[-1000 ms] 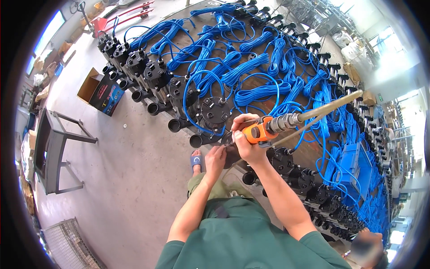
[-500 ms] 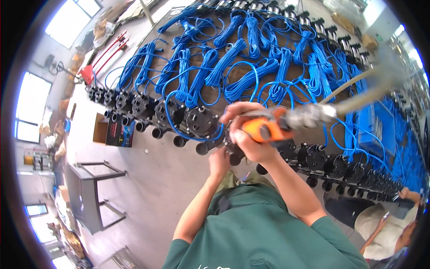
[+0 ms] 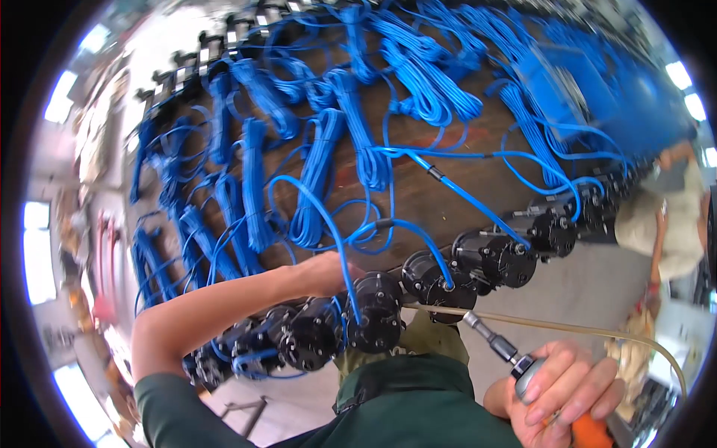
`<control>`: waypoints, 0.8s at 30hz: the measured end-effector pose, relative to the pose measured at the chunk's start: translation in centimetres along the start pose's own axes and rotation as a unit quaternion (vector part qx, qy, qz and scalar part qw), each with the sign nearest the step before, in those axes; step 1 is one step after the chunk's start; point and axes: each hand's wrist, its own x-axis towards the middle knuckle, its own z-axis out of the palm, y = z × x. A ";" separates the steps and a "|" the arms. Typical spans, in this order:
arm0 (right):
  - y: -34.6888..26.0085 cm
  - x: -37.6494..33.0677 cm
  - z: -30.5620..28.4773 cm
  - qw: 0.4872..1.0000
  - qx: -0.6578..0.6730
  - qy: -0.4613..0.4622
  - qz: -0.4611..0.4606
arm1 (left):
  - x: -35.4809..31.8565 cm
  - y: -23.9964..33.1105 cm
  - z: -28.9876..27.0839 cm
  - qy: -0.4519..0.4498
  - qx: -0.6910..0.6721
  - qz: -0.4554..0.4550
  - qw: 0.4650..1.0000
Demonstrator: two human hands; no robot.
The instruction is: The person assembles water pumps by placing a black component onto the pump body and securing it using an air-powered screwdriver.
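Orange-bodied driver [image 3: 527, 378] grasped between four and five o'clock, well apart from the left hand [image 3: 320, 275]

The widest surface is formed by a brown, wood-like tabletop [image 3: 437, 201], scuffed and marked with reddish smears. Along its near edge, from between seven and eight o'clock through six and round almost to three, a row of glossy black cylinders [image 3: 489, 257] with round, bolt-studded ends is lined up. From nine o'clock past twelve to one, the top is strewn with smooth blue cable bundles [image 3: 319, 175], folded into long, ribbed hanks.

By the right hand [image 3: 569, 384] the driver is clenched, its rounded metallic head and dark shaft ending in a narrow silvery socket [image 3: 474, 322] that is pointed toward the cylinders. The left hand is placed at seven o'clock, beside the nearest cylinder [image 3: 376, 310]; its fingertips are hidden, so whether anything is gripped cannot be told.

At three o'clock a co-worker in a pale top [image 3: 638, 216] is seen beyond the row. A translucent blue bin [image 3: 539, 78] is set at two o'clock. One black cylinder is crossed by a tan hose [image 3: 575, 325] between four and five o'clock. Part of the left hand is covered by an arching blue cable [image 3: 334, 224].
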 end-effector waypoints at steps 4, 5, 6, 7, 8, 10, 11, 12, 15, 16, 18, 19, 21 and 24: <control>2.7 -3.0 2.8 0.991 -0.113 0.070 0.028 | 6.6 -2.4 1.9 0.057 -0.018 0.201 0.978; 3.4 -3.4 3.3 0.986 -0.143 0.064 0.053 | 6.7 -3.5 2.9 0.033 -0.036 0.214 0.976; 4.4 -3.7 3.5 0.985 -0.156 0.052 0.060 | 7.4 -3.7 2.5 0.008 -0.053 0.233 0.971; 5.3 -4.0 4.4 0.980 -0.172 0.072 0.064 | 7.4 -3.7 2.0 -0.013 -0.064 0.241 0.968; 6.2 -4.8 4.4 0.980 -0.174 0.083 0.057 | 7.4 -3.6 1.7 -0.001 -0.068 0.250 0.966; 7.6 -5.6 5.1 0.974 -0.182 0.111 0.074 | 7.3 -2.9 0.8 -0.036 -0.056 0.238 0.969; 8.1 -5.9 5.5 0.972 -0.181 0.114 0.102 | 7.3 -2.5 0.5 -0.052 -0.050 0.230 0.971; 9.0 -6.3 5.9 0.971 -0.167 0.129 0.114 | 7.2 -2.2 -0.1 -0.113 -0.003 0.208 0.972; 11.4 -7.3 6.2 0.969 -0.149 0.123 0.151 | 7.2 -2.0 0.8 -0.116 -0.026 0.222 0.968; 12.1 -7.8 6.5 0.968 -0.133 0.140 0.159 | 7.0 -2.0 1.0 -0.104 -0.034 0.225 0.968; 13.0 -8.5 6.7 0.963 -0.162 0.132 0.169 | 6.5 -2.5 0.5 -0.113 -0.005 0.208 0.972; 13.3 -8.6 7.0 0.958 -0.186 0.130 0.173 | 6.2 -2.5 0.2 -0.118 0.010 0.199 0.973; 13.5 -8.5 7.3 0.966 -0.170 0.131 0.146 | 6.0 -2.8 0.8 -0.089 0.019 0.206 0.974; 14.5 -8.6 7.3 0.973 -0.144 0.119 0.133 | 6.1 -3.0 1.3 -0.043 0.026 0.234 0.971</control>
